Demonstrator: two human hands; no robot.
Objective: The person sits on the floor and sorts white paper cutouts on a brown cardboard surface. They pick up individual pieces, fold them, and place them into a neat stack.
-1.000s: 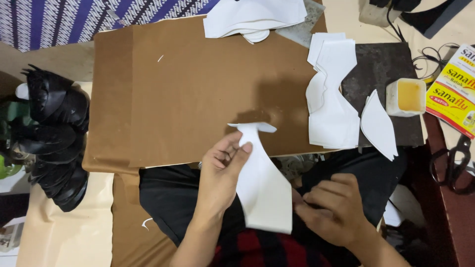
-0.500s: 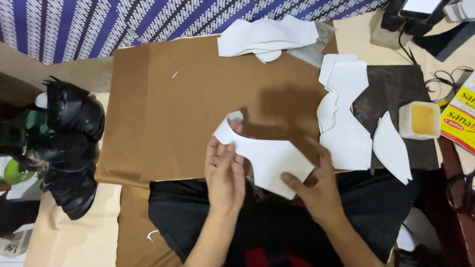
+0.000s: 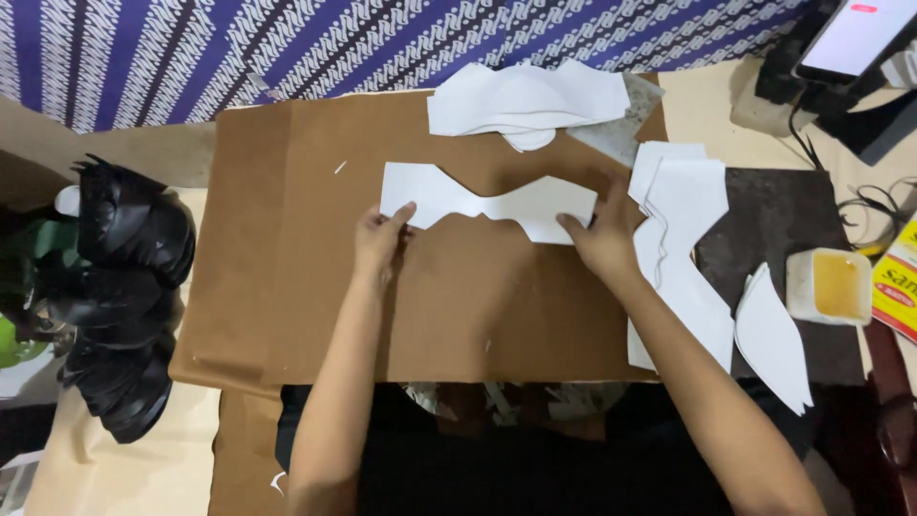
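Change: half a second ago the white paper pattern piece (image 3: 487, 204) lay near the board's front edge, close to the body, between both hands; it now lies further out, flat across the middle of the brown board (image 3: 315, 315), with both arms extended.
Meaning: judged from the flat lie and the two-handed press, the piece is being positioned on the board rather than carried.
Left hand (image 3: 380, 239): fingertips pressed on the piece's left lower corner, thumb alongside; a flat hold-down, not a closed grasp.
Right hand (image 3: 604, 234): fingers spread on the piece's right end, palm down, pinning it to the board; nothing enclosed in the hand.
Pattern piece, form: one long white sheet, wide at both ends, narrowed to a waist midway between the two hands; upper edge dips at the waist, lower edge runs in angled steps.
Pattern piece, lie: unfolded and apparently flat, spanning from hand to hand.
Beyond the hands: a stack of white cutouts (image 3: 530, 100) at the board's far edge.
Outboard of the right hand: more white cutouts (image 3: 680, 205) overlapping a dark mat (image 3: 774, 225); a small tub of amber glue (image 3: 829, 285) further out.
Outboard of the left hand: black leather pieces (image 3: 119, 287), well apart.
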